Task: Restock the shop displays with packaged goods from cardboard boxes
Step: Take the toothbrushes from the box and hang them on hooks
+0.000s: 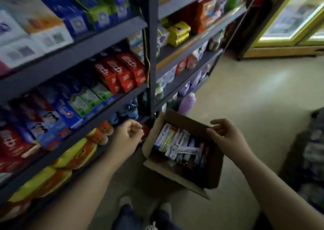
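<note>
An open cardboard box point(151, 163) sits on the floor beside the shelf post, holding several slim packaged goods point(180, 143) stood on end. My left hand point(128, 136) hovers between the box and the lower shelf edge, its fingers loosely curled around nothing I can see. My right hand point(226, 136) is at the box's right flap, fingers relaxed and bent, with the thumb at the flap's edge. The dark metal shelves point(105, 105) on the left carry red boxes point(121, 71), blue and green cartons, and orange-yellow packs point(77, 154) on the lowest level.
A second shelf bay runs back on the right of the post, with a purple bottle point(187, 103) at its foot. A lit display cabinet point(289, 19) stands at the far right. A dark wrapped bundle point(312, 159) lies on the floor to the right. My feet point(145, 212) are just below the box.
</note>
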`<state>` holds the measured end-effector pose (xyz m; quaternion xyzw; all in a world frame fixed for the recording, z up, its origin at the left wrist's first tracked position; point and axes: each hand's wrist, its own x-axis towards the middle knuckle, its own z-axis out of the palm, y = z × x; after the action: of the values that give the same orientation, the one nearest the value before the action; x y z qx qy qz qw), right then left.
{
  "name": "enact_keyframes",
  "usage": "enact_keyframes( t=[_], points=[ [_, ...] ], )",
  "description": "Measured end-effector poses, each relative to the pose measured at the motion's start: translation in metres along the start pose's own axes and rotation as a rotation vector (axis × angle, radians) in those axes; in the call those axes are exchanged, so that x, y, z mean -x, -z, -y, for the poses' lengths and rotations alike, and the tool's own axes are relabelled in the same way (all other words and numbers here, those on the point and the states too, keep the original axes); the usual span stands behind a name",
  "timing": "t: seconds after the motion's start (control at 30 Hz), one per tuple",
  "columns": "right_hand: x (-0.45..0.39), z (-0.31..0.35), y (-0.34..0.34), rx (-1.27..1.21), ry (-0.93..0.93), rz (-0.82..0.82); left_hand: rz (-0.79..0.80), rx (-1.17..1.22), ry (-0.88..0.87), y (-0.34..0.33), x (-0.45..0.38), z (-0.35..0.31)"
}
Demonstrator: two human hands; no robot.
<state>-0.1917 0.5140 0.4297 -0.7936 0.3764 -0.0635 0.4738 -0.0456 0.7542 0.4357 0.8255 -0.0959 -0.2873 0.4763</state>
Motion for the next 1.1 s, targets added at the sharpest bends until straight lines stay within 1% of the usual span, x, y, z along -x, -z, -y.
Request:
enact_keyframes(
  t=[0.2, 0.3, 0.37, 0.5, 0.6, 0.73, 0.8, 0.87, 0.93, 0.97, 1.03, 1.07, 1.1],
  points=[
    [-0.007, -0.099, -0.046, 0.016, -0.366, 0.018, 0.215, -0.127, 0.162, -0.068, -0.062, 0.070],
    [-0.015, -0.161, -0.084, 0.003, -0.520, -0.002, 0.330, -0.201, 0.201, -0.108, -0.099, 0.119],
    [-0.022, -0.204, -0.114, -0.018, -0.640, 0.034, 0.399, -0.243, 0.240, -0.136, -0.125, 0.158],
    [-0.037, -0.292, -0.175, -0.037, -0.870, 0.083, 0.475, -0.314, 0.272, -0.195, -0.176, 0.231],
    [-0.058, -0.348, -0.213, -0.037, -0.956, 0.061, 0.499, -0.373, 0.267, -0.233, -0.214, 0.282],
    [-0.096, -0.410, -0.249, 0.029, -0.883, 0.066, 0.518, -0.412, 0.230, -0.281, -0.264, 0.343],
    [-0.119, -0.434, -0.262, -0.003, -0.877, 0.061, 0.510, -0.443, 0.198, -0.302, -0.285, 0.368],
    [-0.142, -0.454, -0.271, -0.048, -0.882, 0.041, 0.494, -0.466, 0.159, -0.320, -0.302, 0.388],
    [-0.165, -0.471, -0.280, -0.007, -0.841, -0.003, 0.491, -0.486, 0.123, -0.335, -0.316, 0.405],
    [-0.175, -0.477, -0.284, 0.066, -0.793, -0.050, 0.491, -0.516, 0.111, -0.341, -0.322, 0.412],
    [-0.193, -0.490, -0.289, 0.360, -0.596, -0.119, 0.478, -0.565, 0.088, -0.350, -0.332, 0.424],
    [-0.201, -0.495, -0.291, 0.532, -0.473, -0.089, 0.464, -0.572, 0.089, -0.354, -0.336, 0.430],
    [-0.209, -0.500, -0.290, 0.671, -0.370, -0.015, 0.447, -0.574, 0.103, -0.357, -0.338, 0.433]
  ],
)
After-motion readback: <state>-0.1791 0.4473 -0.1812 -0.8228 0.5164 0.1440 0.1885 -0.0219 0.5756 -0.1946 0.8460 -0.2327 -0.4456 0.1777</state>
